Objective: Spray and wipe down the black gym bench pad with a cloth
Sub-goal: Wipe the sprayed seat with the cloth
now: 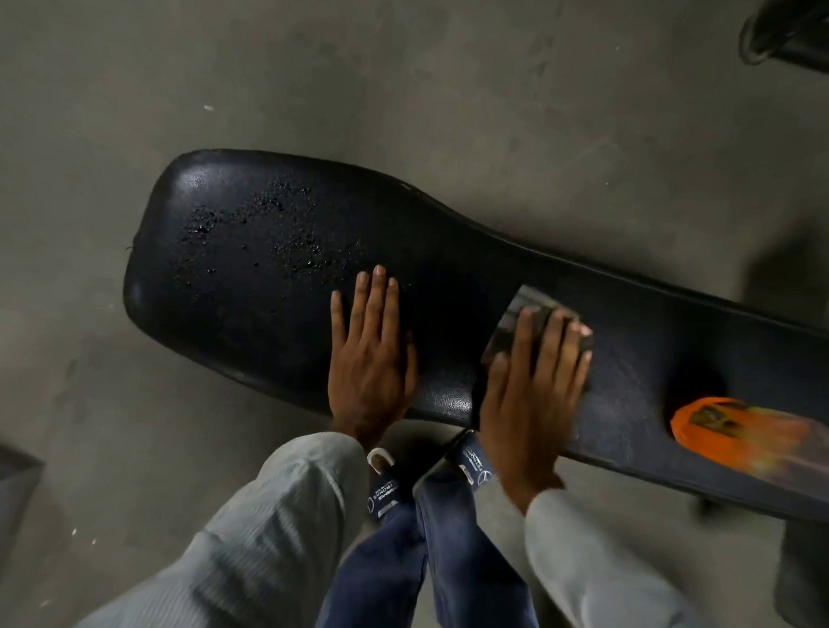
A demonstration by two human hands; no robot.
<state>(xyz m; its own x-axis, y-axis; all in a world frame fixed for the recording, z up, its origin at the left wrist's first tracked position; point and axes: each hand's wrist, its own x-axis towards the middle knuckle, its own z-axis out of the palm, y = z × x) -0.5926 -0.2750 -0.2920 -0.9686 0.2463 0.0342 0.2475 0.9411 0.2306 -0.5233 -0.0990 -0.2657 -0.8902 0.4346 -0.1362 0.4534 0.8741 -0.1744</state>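
The black gym bench pad (269,253) runs from the wide left end to the lower right, with spray droplets (268,229) beaded on its wide end. My left hand (369,357) lies flat on the pad, fingers spread, holding nothing. To its right, my right hand (533,394) presses a grey cloth (521,317) onto the pad's narrow part; the hand and cloth are motion-blurred. An orange-capped spray bottle (736,427) lies on the pad at the right, blurred.
Grey concrete floor (114,113) surrounds the bench. My legs in blue jeans and dark shoes (386,493) stand against the pad's near edge. A dark machine base (788,28) sits at the top right, and a dark object edge (5,478) at the left.
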